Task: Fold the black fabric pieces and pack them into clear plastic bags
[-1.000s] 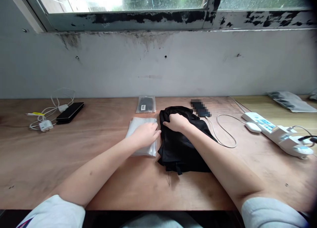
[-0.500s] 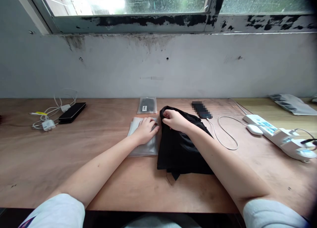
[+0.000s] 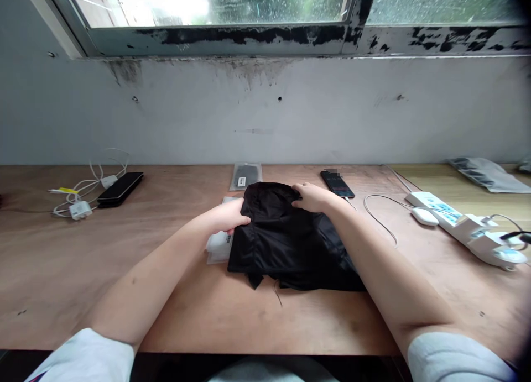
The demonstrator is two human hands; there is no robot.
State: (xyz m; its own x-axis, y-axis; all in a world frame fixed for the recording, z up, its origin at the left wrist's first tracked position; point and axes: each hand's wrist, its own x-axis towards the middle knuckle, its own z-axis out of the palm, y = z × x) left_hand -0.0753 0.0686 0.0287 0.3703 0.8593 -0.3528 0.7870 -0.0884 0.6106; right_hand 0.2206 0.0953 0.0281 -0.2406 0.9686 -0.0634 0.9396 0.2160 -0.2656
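A folded black cloth garment lies on the wooden table, now partly over a stack of clear plastic bags with a barcode label. My left hand grips the garment's left edge. My right hand holds its upper right edge, fingers curled over the fabric. Most of the bag stack is hidden under the garment and my left hand. A sealed bag with a dark item lies just beyond the garment, apart from it.
A phone with a cable lies to the right of the garment. Further right are a white power strip, a white mouse and grey packets. At left are a black phone and white chargers. A wall rises behind the table.
The garment has moved left and now covers most of the bag stack. My left hand has moved from the bags onto the garment's left edge, and my right hand has shifted right.
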